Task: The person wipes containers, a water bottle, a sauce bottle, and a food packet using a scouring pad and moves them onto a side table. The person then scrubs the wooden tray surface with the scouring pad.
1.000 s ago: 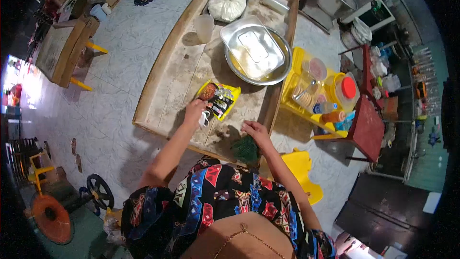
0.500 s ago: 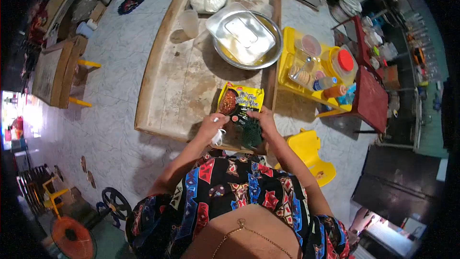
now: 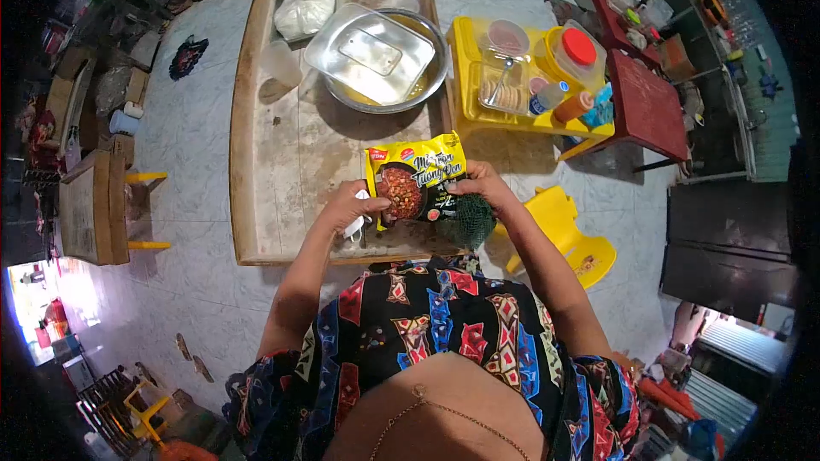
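Note:
Between my two hands is a yellow and black instant noodle packet point(image 3: 416, 175), its printed front facing up. My left hand point(image 3: 344, 207) pinches the packet's left edge, thumb over the front. A small white item point(image 3: 354, 228) is at that hand; what it is I cannot make out. On the right side, my right hand point(image 3: 487, 188) grips the packet with its thumb on the front. Dark green netting point(image 3: 473, 224) hangs below the right hand. The packet is above the near end of a wooden-rimmed table point(image 3: 243, 196).
A metal bowl point(image 3: 440, 90) with a clear lid-like tray point(image 3: 371, 55) over it stands farther up the table. Beyond are a plastic cup point(image 3: 280, 65) and a white bag point(image 3: 306, 10). Right are a yellow table point(image 3: 478, 111) with jars and bottles, and a yellow chair point(image 3: 555, 222).
My hands have drawn the packet slightly apart and its front now shows more fully. The whole view has shifted, with the table appearing farther left.

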`<state>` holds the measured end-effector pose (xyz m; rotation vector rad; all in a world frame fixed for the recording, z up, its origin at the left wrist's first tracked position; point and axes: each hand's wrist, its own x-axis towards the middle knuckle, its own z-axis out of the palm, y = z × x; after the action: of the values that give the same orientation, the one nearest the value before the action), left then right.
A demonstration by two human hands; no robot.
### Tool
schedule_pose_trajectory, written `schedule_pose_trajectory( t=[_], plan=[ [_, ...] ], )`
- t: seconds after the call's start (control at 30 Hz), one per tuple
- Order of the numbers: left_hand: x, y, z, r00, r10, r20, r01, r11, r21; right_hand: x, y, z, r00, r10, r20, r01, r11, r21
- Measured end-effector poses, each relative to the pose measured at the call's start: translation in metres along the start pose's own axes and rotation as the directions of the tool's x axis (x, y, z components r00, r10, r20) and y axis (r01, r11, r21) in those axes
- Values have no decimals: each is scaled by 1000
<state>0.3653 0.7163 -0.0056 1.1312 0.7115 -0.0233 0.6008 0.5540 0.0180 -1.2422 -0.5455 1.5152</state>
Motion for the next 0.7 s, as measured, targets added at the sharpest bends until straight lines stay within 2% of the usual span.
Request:
schedule_pose_trajectory(
  t=[0.1,0.17,0.2,0.27,0.33,0.4,0.47,0.53,0.7],
  plan=[
    [2,4,12,999,33,21,-31,997,-71,-9,-4,0,999,-40,-10,39,998,-51],
    [3,6,20,994,52,101,-40,993,-113,-15,-6,-9,996,9,84,-3,998,-70],
    [3,8,24,993,49,106,-37,993,-111,-16,-4,-16,997,8,79,-3,998,-66],
    [7,12,32,974,-33,225,63,990,-127,-17,4,-29,994,53,97,-45,995,-91],
    [12,15,41,974,-37,223,61,993,-100,-21,7,-29,996,73,56,-68,995,-77],
    [18,17,48,988,87,128,-78,994,-73,-23,11,-32,1000,8,-13,-10,991,-134],
    [22,23,54,987,92,133,-82,994,-73,-28,13,-35,999,0,-40,-3,995,-95],
    [23,35,63,991,17,136,3,990,-143,-36,10,-35,995,-22,-101,19,999,-32],
    [29,50,79,992,43,117,-30,993,-114,-47,8,-38,981,-100,-165,101,995,-7]
  ],
)
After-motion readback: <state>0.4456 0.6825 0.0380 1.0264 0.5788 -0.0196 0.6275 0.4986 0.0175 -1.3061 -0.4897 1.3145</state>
